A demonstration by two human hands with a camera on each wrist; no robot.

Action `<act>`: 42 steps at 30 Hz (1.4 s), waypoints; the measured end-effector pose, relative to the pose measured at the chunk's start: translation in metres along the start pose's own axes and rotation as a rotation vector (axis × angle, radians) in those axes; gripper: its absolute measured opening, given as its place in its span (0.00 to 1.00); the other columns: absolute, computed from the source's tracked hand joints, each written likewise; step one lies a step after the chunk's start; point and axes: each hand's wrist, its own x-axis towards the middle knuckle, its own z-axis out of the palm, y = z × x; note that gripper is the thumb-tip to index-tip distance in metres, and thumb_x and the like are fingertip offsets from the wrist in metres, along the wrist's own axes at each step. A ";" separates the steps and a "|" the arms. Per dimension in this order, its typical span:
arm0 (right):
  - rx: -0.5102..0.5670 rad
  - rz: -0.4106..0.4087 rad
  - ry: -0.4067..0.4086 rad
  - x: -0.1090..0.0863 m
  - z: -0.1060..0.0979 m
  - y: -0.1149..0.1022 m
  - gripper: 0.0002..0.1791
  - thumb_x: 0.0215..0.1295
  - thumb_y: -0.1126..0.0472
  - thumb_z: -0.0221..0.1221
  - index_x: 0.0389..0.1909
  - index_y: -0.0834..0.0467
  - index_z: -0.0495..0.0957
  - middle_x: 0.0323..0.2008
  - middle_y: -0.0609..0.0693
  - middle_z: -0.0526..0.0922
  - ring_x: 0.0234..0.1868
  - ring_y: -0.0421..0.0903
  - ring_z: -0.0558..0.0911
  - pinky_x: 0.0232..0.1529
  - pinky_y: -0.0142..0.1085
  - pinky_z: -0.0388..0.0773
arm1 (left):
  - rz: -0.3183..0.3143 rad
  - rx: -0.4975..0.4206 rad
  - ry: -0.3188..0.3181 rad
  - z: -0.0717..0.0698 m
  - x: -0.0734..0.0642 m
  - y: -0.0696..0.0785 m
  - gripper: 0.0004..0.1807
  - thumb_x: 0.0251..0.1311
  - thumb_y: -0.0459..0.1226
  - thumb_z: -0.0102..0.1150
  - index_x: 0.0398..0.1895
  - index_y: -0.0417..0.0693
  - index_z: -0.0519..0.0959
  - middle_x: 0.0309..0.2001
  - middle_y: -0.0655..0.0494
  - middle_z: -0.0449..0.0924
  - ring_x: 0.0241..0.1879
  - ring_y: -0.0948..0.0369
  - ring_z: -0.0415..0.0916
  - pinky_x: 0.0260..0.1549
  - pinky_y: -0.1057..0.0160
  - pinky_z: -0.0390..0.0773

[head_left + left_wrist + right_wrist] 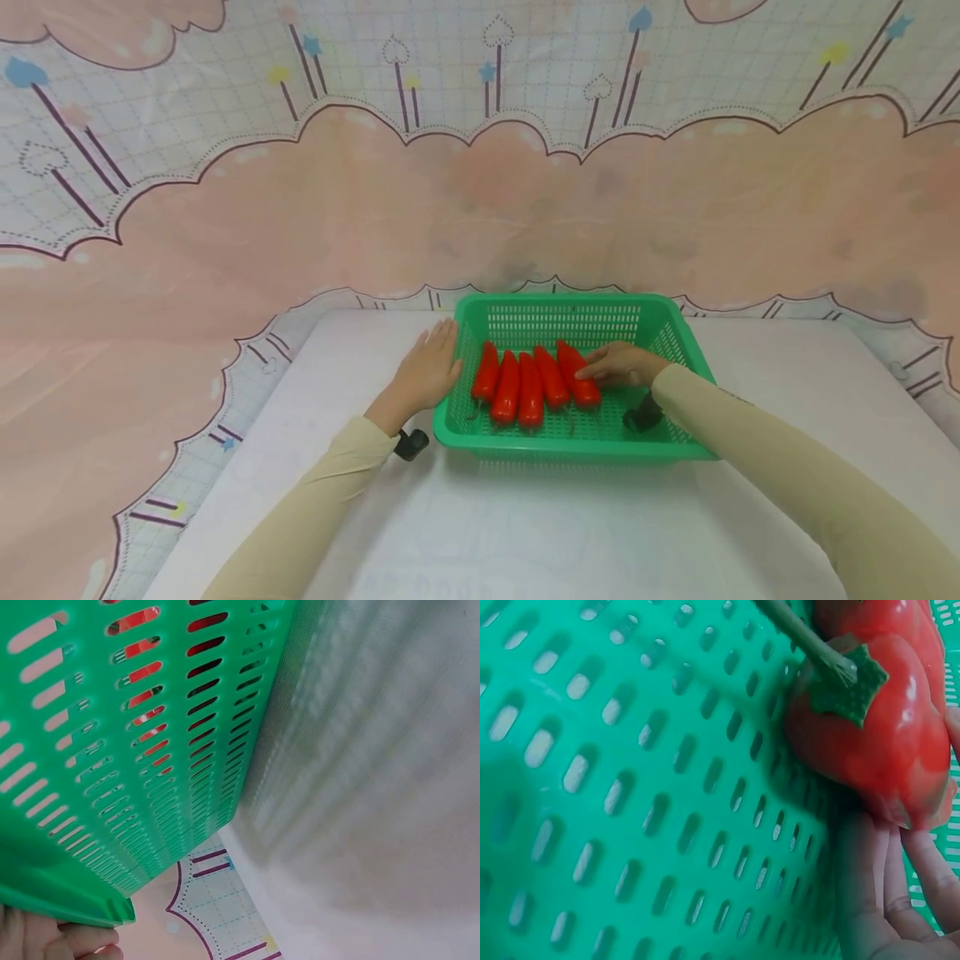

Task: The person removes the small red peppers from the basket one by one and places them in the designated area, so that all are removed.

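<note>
Several long red chili peppers [530,387] lie side by side in a green plastic basket [570,447] in the head view. My right hand [624,364] reaches inside and holds the rightmost pepper [576,373]. In the right wrist view, fingers [922,877] lie against the lower side of that pepper [885,735], whose green stem points up and left; the thumb is mostly out of frame. My left hand [429,367] rests against the basket's left rim with its fingers extended. The left wrist view shows its fingers [71,939] at the rim, beside the slotted wall [150,772].
The basket stands on a white table [465,533], near its back edge. Behind it hangs a patterned pink and white cloth [450,208]. A small black device [411,444] is at the left wrist, and another dark device [643,414] is at the right wrist, inside the basket.
</note>
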 end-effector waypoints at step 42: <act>0.120 -0.185 -0.011 -0.004 -0.003 -0.012 0.35 0.67 0.65 0.53 0.71 0.64 0.51 0.68 0.68 0.60 0.52 0.45 0.79 0.59 0.46 0.74 | -0.007 0.008 0.005 -0.001 -0.001 0.000 0.34 0.69 0.42 0.38 0.71 0.31 0.47 0.73 0.37 0.47 0.74 0.46 0.45 0.73 0.48 0.44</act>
